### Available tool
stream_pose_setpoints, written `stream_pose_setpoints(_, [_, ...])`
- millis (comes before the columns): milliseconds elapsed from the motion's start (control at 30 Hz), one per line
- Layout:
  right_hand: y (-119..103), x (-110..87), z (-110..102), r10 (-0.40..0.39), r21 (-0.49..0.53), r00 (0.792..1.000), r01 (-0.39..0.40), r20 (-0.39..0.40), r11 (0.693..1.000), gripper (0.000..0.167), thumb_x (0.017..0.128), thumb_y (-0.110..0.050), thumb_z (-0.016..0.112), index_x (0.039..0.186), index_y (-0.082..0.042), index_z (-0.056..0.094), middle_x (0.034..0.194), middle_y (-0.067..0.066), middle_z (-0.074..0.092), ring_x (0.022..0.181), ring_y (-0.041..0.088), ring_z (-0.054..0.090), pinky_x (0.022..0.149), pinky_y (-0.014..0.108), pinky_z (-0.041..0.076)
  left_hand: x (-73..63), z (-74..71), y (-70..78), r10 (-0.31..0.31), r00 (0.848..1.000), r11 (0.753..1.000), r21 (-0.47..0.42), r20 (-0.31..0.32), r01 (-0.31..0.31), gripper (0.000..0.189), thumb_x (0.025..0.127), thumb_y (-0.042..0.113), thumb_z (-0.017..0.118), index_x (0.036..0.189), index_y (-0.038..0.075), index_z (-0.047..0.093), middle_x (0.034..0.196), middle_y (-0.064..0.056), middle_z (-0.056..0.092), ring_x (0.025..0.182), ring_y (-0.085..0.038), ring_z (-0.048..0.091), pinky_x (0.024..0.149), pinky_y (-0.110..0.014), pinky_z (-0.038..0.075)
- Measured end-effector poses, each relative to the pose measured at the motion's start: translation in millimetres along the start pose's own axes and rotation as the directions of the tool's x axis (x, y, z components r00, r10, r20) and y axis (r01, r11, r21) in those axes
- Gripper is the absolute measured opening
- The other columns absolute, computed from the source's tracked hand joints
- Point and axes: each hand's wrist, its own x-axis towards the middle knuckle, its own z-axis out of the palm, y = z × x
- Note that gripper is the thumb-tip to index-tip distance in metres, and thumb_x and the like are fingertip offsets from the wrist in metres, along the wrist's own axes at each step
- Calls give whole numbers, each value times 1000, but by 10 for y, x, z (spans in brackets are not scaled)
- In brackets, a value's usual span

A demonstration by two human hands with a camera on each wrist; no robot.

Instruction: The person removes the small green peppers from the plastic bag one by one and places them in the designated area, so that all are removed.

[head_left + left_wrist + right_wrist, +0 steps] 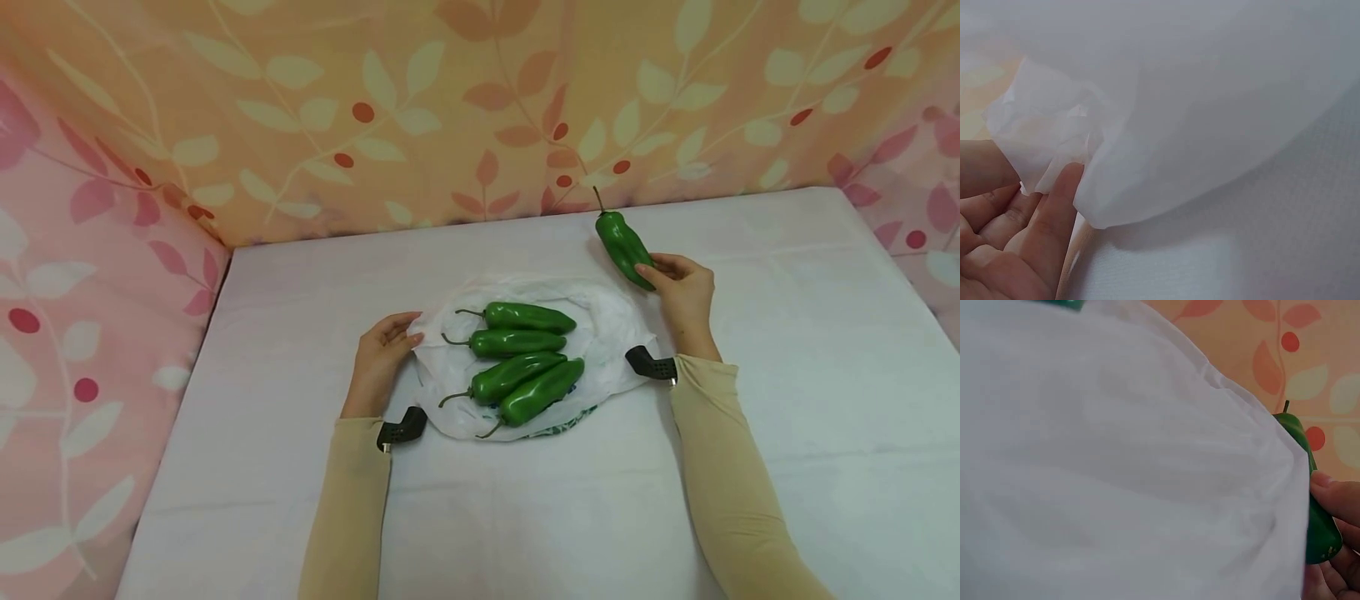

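A white plastic bag [611, 333] lies spread on the table, with several green peppers [525, 317] in its opening, their stems pointing left. My left hand [382, 354] pinches the bag's left edge; in the left wrist view, the thin plastic [1041, 131] runs between thumb and fingers. Beyond the bag's right rear edge, my right hand [682, 296] holds another green pepper [622, 242] by its lower end, stem upward. The right wrist view shows this pepper [1322, 531] partly hidden behind the bag's raised side [1147, 456].
A white cloth covers the table [487, 517]. Leaf-patterned curtains [315, 100] hang behind it and at both sides. Green print [562, 425] shows on the bag's front side. Dark wrist cameras [405, 425] sit at both cuffs, close to the bag.
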Motion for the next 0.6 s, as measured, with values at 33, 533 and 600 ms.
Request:
stream_pose_setpoints(33, [12, 2, 2, 4, -12, 1000, -4, -3, 1000, 37, 80, -22, 77, 108, 2, 69, 77, -14, 61, 76, 0, 57, 65, 12, 44, -2, -1, -2, 2, 1000, 1000, 3, 0, -2, 37, 87, -4, 63, 124, -2, 57, 121, -17, 57, 108, -16, 56, 85, -19, 46])
stream_pose_setpoints(533, [139, 18, -13, -4, -158, 1000, 5, 5, 987, 38, 82, -24, 75, 110, 1, 69, 89, 4, 66, 74, -1, 55, 59, 10, 43, -7, -10, 1, 23, 999, 999, -43, 41, -22, 39, 88, -3, 63, 126, -5, 54, 127, -19, 54, 114, -21, 54, 89, -22, 46])
stream_pose_setpoints(600, [142, 21, -15, -8, -171, 1000, 11, 19, 985, 39, 82, -26, 75, 110, 0, 69, 88, 3, 66, 73, -1, 55, 58, 11, 43, -6, -7, 2, 23, 999, 999, -38, 39, -21, 39, 88, -3, 63, 126, -4, 55, 126, -19, 55, 114, -20, 54, 89, -22, 46])
